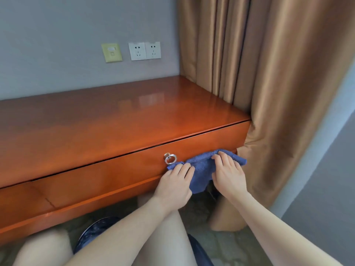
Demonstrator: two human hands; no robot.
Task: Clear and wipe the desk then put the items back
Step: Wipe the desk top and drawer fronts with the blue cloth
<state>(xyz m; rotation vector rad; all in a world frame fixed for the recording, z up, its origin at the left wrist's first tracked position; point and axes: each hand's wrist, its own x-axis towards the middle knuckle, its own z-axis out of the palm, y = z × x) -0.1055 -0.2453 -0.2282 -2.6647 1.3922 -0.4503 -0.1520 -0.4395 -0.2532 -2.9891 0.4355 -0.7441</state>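
The glossy orange-brown wooden desk (115, 116) has a bare top. A blue cloth (201, 169) lies against the right part of the drawer front (119, 175), just right of the silver ring handle (170, 158), and its lower part hangs below the drawer's bottom edge. My left hand (173, 186) holds the cloth's left corner, fingers on top and the thumb hidden behind the fabric. My right hand (228, 172) grips the cloth's bunched upper right edge with bent fingers, near the desk's right corner.
A brown curtain (269, 73) hangs against the desk's right end and reaches the floor. Two white sockets (144, 50) and a yellowish wall plate (111, 52) sit on the grey wall behind. My bare knees and dark shorts (96, 231) are below the desk front.
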